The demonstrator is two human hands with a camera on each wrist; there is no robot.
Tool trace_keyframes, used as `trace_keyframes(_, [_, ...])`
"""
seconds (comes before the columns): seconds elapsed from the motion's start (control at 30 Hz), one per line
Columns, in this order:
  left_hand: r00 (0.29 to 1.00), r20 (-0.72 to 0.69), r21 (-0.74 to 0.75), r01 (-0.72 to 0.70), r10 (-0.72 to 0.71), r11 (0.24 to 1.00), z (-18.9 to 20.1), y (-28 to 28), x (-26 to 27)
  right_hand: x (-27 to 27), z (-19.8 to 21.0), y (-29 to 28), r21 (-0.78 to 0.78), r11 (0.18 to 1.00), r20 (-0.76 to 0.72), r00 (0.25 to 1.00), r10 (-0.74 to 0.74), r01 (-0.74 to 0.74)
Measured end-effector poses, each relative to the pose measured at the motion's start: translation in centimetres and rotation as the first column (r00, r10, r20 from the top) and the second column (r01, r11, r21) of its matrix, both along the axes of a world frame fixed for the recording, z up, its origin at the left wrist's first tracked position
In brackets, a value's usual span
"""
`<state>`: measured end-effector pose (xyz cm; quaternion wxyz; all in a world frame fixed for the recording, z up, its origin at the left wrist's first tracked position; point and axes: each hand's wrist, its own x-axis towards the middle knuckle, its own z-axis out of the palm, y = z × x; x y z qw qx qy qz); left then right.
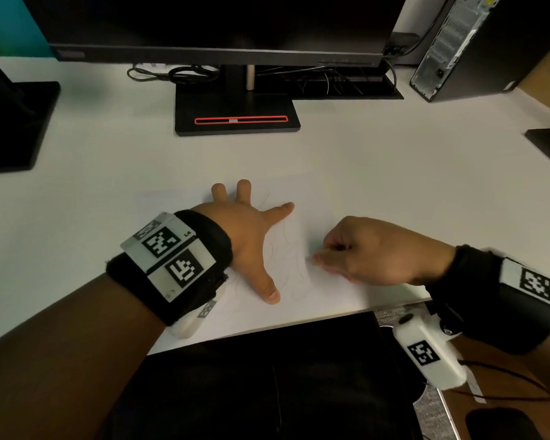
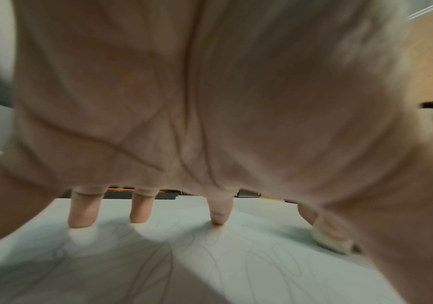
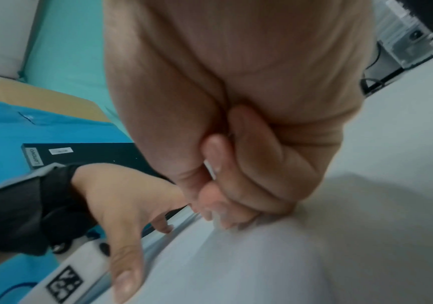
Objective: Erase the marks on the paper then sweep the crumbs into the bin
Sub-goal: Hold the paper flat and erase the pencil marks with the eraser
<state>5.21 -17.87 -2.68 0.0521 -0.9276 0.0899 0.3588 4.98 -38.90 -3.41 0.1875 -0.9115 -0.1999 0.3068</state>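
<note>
A white sheet of paper (image 1: pixel 331 198) with faint pencil scribbles lies on the white desk near its front edge. My left hand (image 1: pixel 251 233) lies flat on it, fingers spread, pressing it down. In the left wrist view the fingertips (image 2: pixel 138 214) stand on the scribbled paper (image 2: pixel 210 267). My right hand (image 1: pixel 327 252) is curled to its right, with the fingertips down on the sheet. It pinches a small white eraser (image 2: pixel 331 239), seen as a white sliver of eraser (image 3: pixel 210 167) between thumb and finger. The eraser is hidden in the head view. No crumbs or bin can be made out.
A monitor stand (image 1: pixel 237 117) sits behind the paper, with cables (image 1: pixel 178 73) further back. A computer tower (image 1: pixel 464 46) stands at the back right and another black base (image 1: pixel 13 122) at the left. A dark surface (image 1: pixel 267 376) lies below the desk's front edge.
</note>
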Motion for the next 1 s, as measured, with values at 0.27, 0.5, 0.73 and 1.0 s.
trace_keyframes(0.27, [1.0, -0.002, -0.009, 0.002, -0.002, 1.0, 0.0, 0.1, 0.0, 0.5, -0.1, 0.2, -0.005, 0.999, 0.006, 0.999, -0.047, 0.047])
trace_keyframes(0.5, [1.0, -0.006, -0.013, 0.002, -0.002, 1.0, 0.0, 0.0, 0.0, 1.0, 0.0, 0.3, 0.015, 0.991, 0.015, 0.991, -0.131, 0.13])
trace_keyframes(0.73, [1.0, -0.006, -0.019, 0.002, -0.002, 1.0, 0.1, 0.0, -0.1, 1.0, 0.2, 0.4, 0.009, 0.99, -0.005, 0.99, -0.139, 0.139])
trace_keyframes(1.0, [1.0, -0.008, -0.02, -0.002, 0.002, 1.0, 0.0, 0.0, -0.1, 0.8, 0.2, 1.0, 0.01, 0.992, 0.024, 0.992, -0.123, 0.123])
